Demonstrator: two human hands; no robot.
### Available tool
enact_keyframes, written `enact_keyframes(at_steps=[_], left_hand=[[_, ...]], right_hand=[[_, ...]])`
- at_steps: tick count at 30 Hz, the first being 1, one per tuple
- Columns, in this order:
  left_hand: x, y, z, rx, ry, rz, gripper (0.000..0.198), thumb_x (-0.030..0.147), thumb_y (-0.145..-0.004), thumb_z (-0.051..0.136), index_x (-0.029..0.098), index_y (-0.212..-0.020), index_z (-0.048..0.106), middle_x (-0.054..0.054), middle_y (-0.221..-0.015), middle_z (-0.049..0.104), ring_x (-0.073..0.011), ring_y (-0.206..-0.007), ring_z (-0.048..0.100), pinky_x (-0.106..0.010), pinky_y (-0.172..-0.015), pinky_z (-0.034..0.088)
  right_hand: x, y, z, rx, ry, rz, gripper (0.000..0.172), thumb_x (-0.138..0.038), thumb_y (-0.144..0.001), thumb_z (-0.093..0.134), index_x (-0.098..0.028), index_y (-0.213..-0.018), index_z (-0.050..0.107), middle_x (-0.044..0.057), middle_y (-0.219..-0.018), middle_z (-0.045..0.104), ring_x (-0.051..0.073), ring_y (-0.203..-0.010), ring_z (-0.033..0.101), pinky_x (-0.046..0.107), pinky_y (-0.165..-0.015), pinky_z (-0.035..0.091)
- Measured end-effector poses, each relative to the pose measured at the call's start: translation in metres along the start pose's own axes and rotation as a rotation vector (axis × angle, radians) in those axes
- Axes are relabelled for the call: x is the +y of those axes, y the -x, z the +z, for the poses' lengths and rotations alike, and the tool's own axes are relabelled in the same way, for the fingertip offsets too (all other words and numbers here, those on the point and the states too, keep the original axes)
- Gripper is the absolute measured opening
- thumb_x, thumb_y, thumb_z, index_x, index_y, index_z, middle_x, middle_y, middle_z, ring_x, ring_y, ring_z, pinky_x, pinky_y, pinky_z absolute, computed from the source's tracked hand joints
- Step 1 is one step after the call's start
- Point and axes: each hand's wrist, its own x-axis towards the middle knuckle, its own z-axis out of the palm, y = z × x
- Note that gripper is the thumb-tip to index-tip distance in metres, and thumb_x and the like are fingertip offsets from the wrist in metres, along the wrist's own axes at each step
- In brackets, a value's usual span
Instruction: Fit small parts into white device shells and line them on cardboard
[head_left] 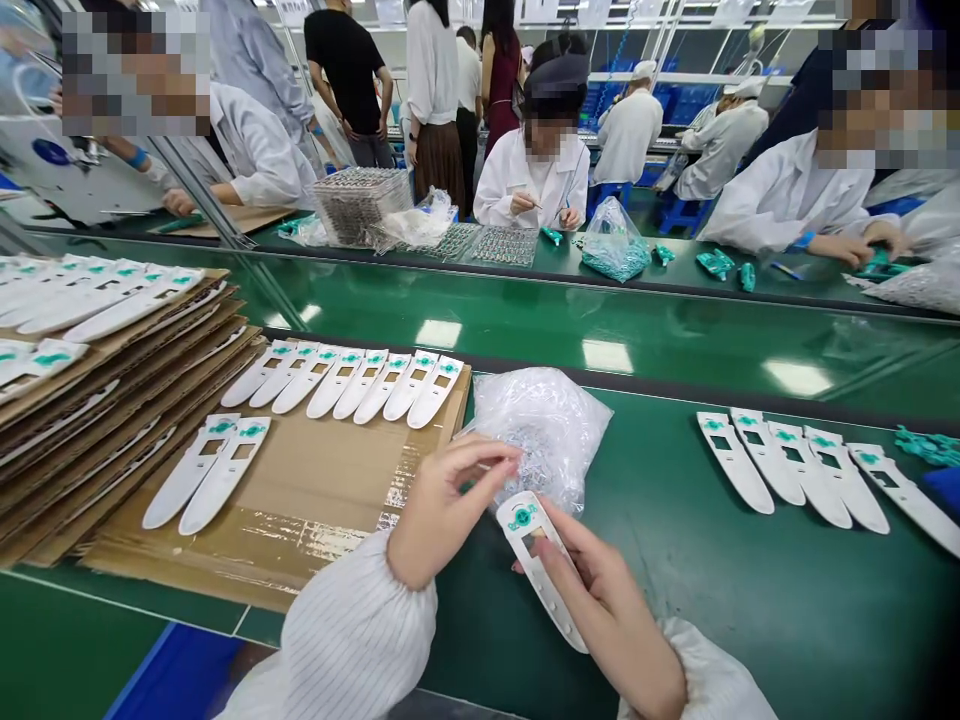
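My right hand point(607, 590) grips a long white plastic casing point(551, 580), tilted, with a square window and a green part point(523, 516) set in its upper end. Just above that end, my left hand point(454, 495) has thumb and fingertips brought together in a pinch; whatever is between them is too small to make out. Behind the fingertips lies a clear plastic bag point(551, 410) with small shiny pieces inside. On a cardboard sheet point(315, 480) to the left, similar white casings point(225, 475) with green parts lie in rows.
Stacked cardboard sheets point(180, 370) bearing more casings rise at the left. Several casings point(795, 470) lie on the green table point(720, 590) at the right, near green parts point(926, 445). Beyond a green, shiny strip point(517, 335), co-workers in white sit at another bench.
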Motion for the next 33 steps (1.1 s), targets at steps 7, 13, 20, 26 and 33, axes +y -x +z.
enact_keyframes(at_steps=[7, 13, 20, 26, 33], left_hand=[[-0.029, -0.015, 0.007, -0.048, -0.351, 0.146, 0.022, 0.007, -0.095, 0.053, 0.019, -0.100, 0.071, -0.005, -0.100, 0.077, -0.0214, -0.094, 0.072, -0.039, -0.090, 0.059], [-0.024, -0.010, 0.004, -0.043, -0.360, 0.150, 0.016, 0.010, -0.096, 0.056, 0.019, -0.098, 0.069, -0.004, -0.097, 0.073, -0.0186, -0.091, 0.070, -0.033, -0.084, 0.059], [-0.028, -0.013, 0.004, -0.046, -0.353, 0.176, 0.014, 0.013, -0.097, 0.059, 0.019, -0.096, 0.072, -0.004, -0.094, 0.074, -0.0185, -0.088, 0.071, -0.032, -0.082, 0.059], [-0.005, 0.008, 0.005, 0.001, -0.384, 0.244, 0.015, 0.010, -0.098, 0.058, 0.020, -0.103, 0.069, -0.004, -0.100, 0.075, -0.0176, -0.093, 0.071, -0.032, -0.086, 0.059], [0.005, 0.041, 0.017, 0.080, -0.640, 0.331, 0.014, 0.009, -0.097, 0.059, 0.019, -0.105, 0.062, -0.008, -0.106, 0.070, -0.0207, -0.097, 0.067, -0.034, -0.083, 0.056]], right_hand=[[0.011, 0.000, -0.007, 0.064, 0.055, 0.049, 0.057, -0.051, -0.102, 0.051, -0.023, -0.151, 0.049, 0.012, -0.137, 0.065, 0.027, -0.108, 0.071, 0.037, -0.089, 0.060], [0.010, -0.005, -0.005, 0.081, 0.045, -0.007, 0.053, -0.047, -0.102, 0.052, -0.025, -0.150, 0.051, 0.007, -0.134, 0.068, 0.024, -0.104, 0.071, 0.034, -0.092, 0.058], [0.013, -0.007, -0.004, 0.095, 0.034, -0.025, 0.053, -0.046, -0.103, 0.051, -0.024, -0.151, 0.050, 0.008, -0.126, 0.072, 0.022, -0.098, 0.071, 0.034, -0.089, 0.057], [0.015, -0.007, -0.003, 0.116, 0.011, -0.043, 0.055, -0.046, -0.103, 0.052, -0.022, -0.153, 0.048, 0.008, -0.111, 0.076, 0.023, -0.090, 0.072, 0.037, -0.087, 0.059], [0.008, -0.003, 0.005, 0.186, 0.097, -0.116, 0.056, -0.048, -0.103, 0.050, -0.023, -0.152, 0.049, 0.005, -0.084, 0.076, 0.023, -0.079, 0.073, 0.038, -0.081, 0.063]])
